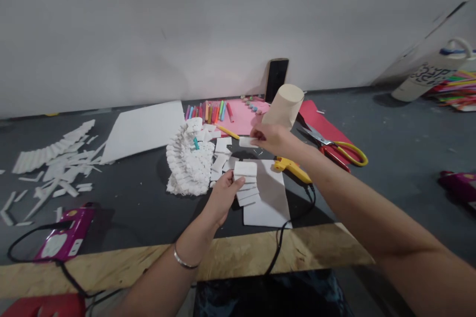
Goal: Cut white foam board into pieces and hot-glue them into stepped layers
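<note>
My left hand (222, 197) is closed on a fanned, stepped stack of white foam pieces (246, 184), thumb on top. The stack is above a white sheet (268, 208). Farther forward, my right hand (270, 137) pinches one small white foam piece (246, 142) by its right end. Loose white foam pieces (222, 146) lie just left of it. Beside them stands a rounded white form (189, 163) covered in layered white bits, with a small teal piece (196, 143) on it. A yellow glue gun (293, 169) lies below my right forearm.
Behind are a beige cylinder (284, 106), a phone (277, 79) and coloured sticks (210, 111) on pink paper. Scissors (327, 142) lie on red paper at right. White foam strips (63, 163) and a purple device (67, 233) are at left. A black cable (278, 252) crosses the wooden edge.
</note>
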The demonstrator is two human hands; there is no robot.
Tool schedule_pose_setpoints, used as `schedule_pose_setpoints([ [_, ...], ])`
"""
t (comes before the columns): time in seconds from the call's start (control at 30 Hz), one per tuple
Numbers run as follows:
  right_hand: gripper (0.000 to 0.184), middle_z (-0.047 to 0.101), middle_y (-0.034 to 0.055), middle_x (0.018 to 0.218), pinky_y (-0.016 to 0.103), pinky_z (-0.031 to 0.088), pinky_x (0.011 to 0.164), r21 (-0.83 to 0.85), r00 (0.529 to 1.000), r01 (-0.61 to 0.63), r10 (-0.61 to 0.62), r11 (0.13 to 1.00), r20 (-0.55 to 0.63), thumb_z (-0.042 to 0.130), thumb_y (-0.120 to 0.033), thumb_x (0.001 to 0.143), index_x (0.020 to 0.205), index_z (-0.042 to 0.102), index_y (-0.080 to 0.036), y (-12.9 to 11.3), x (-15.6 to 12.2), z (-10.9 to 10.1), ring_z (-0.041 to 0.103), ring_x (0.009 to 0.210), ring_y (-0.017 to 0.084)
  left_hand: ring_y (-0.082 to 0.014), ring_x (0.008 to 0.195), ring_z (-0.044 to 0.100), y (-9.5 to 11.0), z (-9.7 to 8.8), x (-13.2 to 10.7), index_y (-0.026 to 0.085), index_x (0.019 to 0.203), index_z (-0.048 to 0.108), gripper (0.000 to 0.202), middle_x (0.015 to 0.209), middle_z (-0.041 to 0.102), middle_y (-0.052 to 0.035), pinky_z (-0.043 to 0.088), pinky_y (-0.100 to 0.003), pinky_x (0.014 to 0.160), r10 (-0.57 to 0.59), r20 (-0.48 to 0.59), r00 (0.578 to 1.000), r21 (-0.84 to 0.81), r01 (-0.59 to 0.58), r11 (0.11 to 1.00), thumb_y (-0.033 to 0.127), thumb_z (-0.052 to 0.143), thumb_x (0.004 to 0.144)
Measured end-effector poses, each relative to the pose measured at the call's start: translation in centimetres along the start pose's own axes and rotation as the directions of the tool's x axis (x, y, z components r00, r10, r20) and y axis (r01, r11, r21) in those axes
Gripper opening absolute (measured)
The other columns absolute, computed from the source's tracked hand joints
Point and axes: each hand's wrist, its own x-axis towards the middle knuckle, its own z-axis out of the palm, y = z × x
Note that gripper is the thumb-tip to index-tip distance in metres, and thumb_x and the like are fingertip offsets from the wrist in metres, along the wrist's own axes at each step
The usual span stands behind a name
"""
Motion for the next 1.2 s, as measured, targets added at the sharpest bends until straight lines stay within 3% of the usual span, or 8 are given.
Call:
schedule_pose_setpoints([
  [0.03,0.013,0.067,0.0054,0.090,0.028,0.047,0.069,0.057,0.999,-0.006,0.009,0.998,-0.051,0.055,-0.028,0.089,0.097,0.060,-0.018,0.0,-1.3,-0.4,0.062,0.079,0.017,-0.0252,0.096,0.066,0.0,0.0,0.0,0.015,0.094,0.067,0.042,0.094,0.074,-0.0081,0.047,-0.036,0.090,0.004,-0.002,1.000,-0.004,-0.004,1.000,0.038,0.082,0.063],
  [0.07,0.015,0.067,0.0049,0.088,0.028,0.048,0.068,0.231,0.989,-0.016,0.049,0.973,-0.137,0.056,-0.031,0.088,0.096,0.059,-0.019,0.0,-2.6,-0.7,0.062,0.077,0.016,-0.0250,0.095,0.066,0.0,-0.1,0.0,0.015,0.095,0.067,0.041,0.095,0.074,-0.0084,0.047,-0.036,0.089,0.005,-0.004,1.000,-0.005,-0.005,1.000,0.038,0.081,0.064],
  [0.13,0.025,0.064,0.0017,0.082,0.027,0.048,0.062,0.505,0.956,-0.019,0.164,0.863,-0.244,0.060,-0.037,0.087,0.104,0.058,-0.020,-0.2,-5.2,-0.7,0.060,0.069,0.014,-0.0242,0.094,0.066,-0.1,-0.1,0.0,0.015,0.096,0.067,0.038,0.096,0.074,-0.0087,0.047,-0.035,0.088,0.007,-0.002,1.000,0.005,-0.007,1.000,0.037,0.080,0.067],
  [0.3,0.032,0.064,0.0007,0.078,0.029,0.050,0.061,0.774,0.938,-0.079,0.310,0.628,-0.156,0.065,-0.043,0.083,0.105,0.061,-0.020,-0.4,-8.5,1.9,0.060,0.063,0.013,-0.0231,0.094,0.066,-0.4,0.0,0.1,0.016,0.101,0.068,0.039,0.099,0.073,-0.0080,0.047,-0.033,0.085,-0.011,0.015,1.000,0.050,0.011,0.999,0.035,0.078,0.069],
  [0.47,0.027,0.064,0.0003,0.074,0.028,0.046,0.061,0.806,0.934,-0.128,0.344,0.578,-0.099,0.068,-0.044,0.079,0.089,0.065,-0.019,-0.8,-8.5,3.3,0.056,0.061,0.011,-0.0217,0.091,0.066,-0.4,0.0,0.3,0.016,0.101,0.066,0.037,0.098,0.073,-0.0074,0.048,-0.030,0.081,-0.032,0.026,0.999,0.086,0.029,0.996,0.035,0.077,0.071],
  [0.77,0.027,0.065,0.0000,0.073,0.025,0.040,0.056,0.855,0.900,-0.203,0.434,0.478,-0.029,0.075,-0.042,0.071,0.084,0.069,-0.019,-0.6,-8.7,3.6,0.053,0.061,0.011,-0.0227,0.096,0.065,-0.5,-0.1,0.3,0.016,0.103,0.067,0.033,0.104,0.073,-0.0087,0.047,-0.032,0.087,-0.022,0.130,0.991,0.145,0.003,0.989,0.035,0.073,0.077],
  [0.97,0.028,0.065,-0.0002,0.070,0.025,0.039,0.054,0.878,0.891,-0.232,0.454,0.419,0.019,0.077,-0.044,0.069,0.079,0.069,-0.019,-0.7,-8.7,4.1,0.050,0.058,0.010,-0.0236,0.095,0.065,-0.2,0.0,0.1,0.016,0.101,0.068,0.033,0.103,0.073,-0.0092,0.048,-0.033,0.086,-0.011,0.125,0.992,0.174,-0.011,0.985,0.036,0.074,0.076],
  [1.2,0.028,0.064,-0.0014,0.068,0.025,0.039,0.056,0.870,0.888,-0.250,0.458,0.426,0.031,0.079,-0.043,0.066,0.075,0.068,-0.019,-0.6,-8.6,4.4,0.050,0.058,0.009,-0.0242,0.097,0.066,-0.1,0.2,-0.1,0.017,0.111,0.066,0.039,0.109,0.072,-0.0097,0.049,-0.035,0.088,-0.014,0.170,0.985,0.197,-0.020,0.980,0.036,0.073,0.078],
])
